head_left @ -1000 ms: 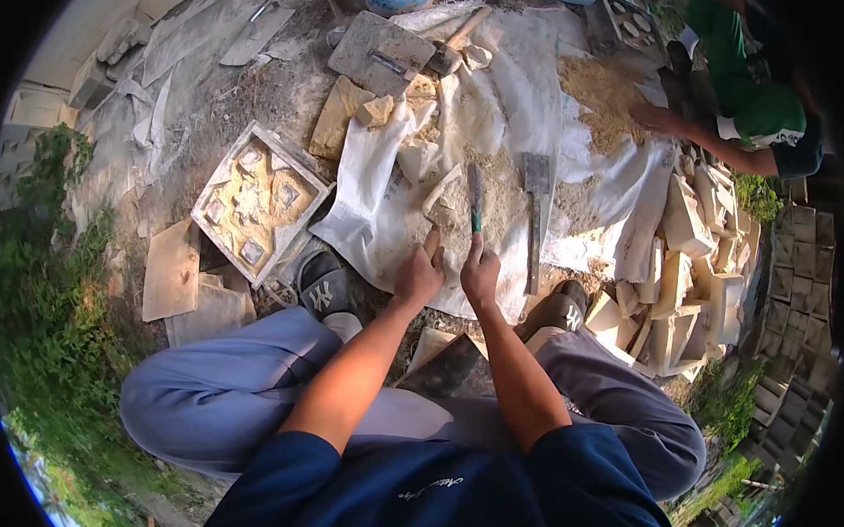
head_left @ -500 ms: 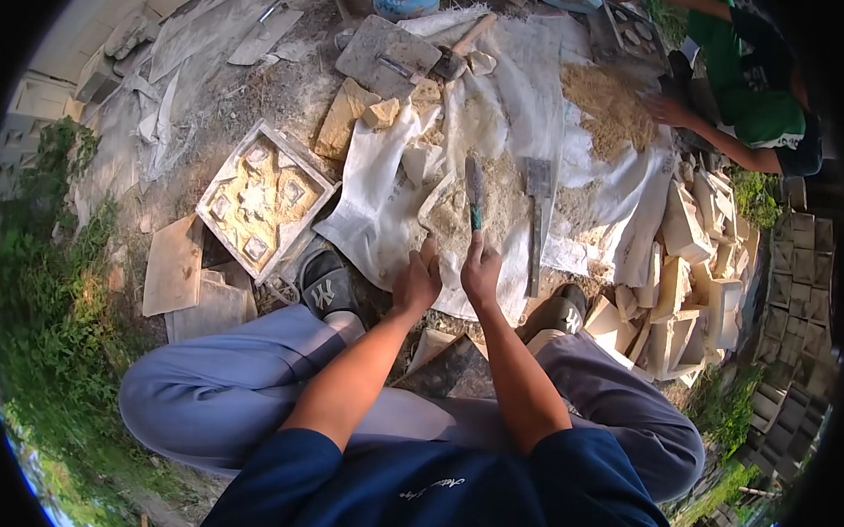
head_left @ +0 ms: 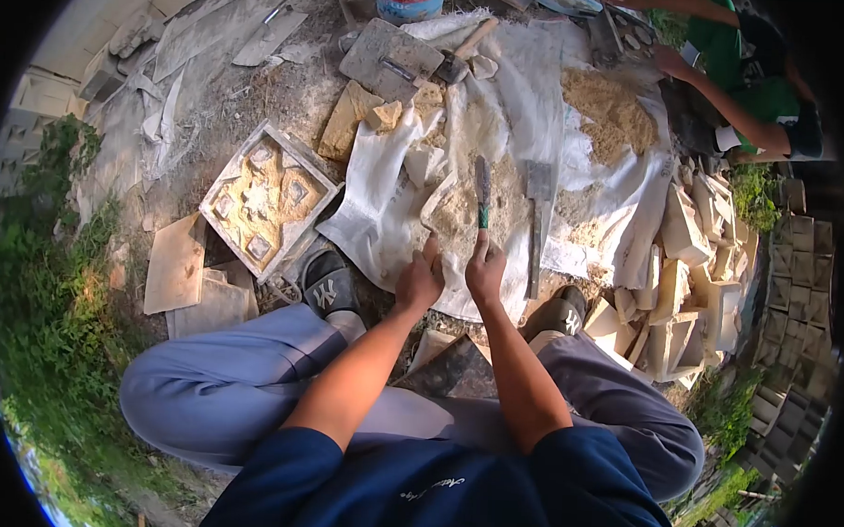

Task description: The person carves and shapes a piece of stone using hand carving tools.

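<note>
While the right hand (head_left: pixel 485 268) is closing its fingers around the lower end of the handle, the tool (head_left: pixel 483 196) is pointing away from the body, its dark blade lying beyond a green section. The left hand (head_left: pixel 419 282) is resting just beside it, fingers bent and the foremost one extending toward the pale piece (head_left: pixel 435 201); whether those fingers are clamping the piece or only touching it cannot be told. The piece is lying on the white sheet (head_left: pixel 372 226), ahead of the left hand and to the left of the blade.

Possible faults: if the left fingers are bearing too lightly, the piece could slide or turn, because the sheet is wrinkling and loose powder (head_left: pixel 513 197) is lying about. If the blade is slipping sideways, it could strike the nearby left fingers. Excess pressure could chip the edge of the piece, which is looking brittle.

Farther out, a flat-bladed tool (head_left: pixel 538 184) is lying to the right, where a wide swing could catch it. A tray (head_left: pixel 305 153) is sitting to the left, and stacked pieces (head_left: pixel 688 226) are leaning on the right. Beyond, a hammer (head_left: pixel 453 68) is lying near a bucket (head_left: pixel 410 3), and a co-worker's hand (head_left: pixel 673 62) is reaching out at upper right.
</note>
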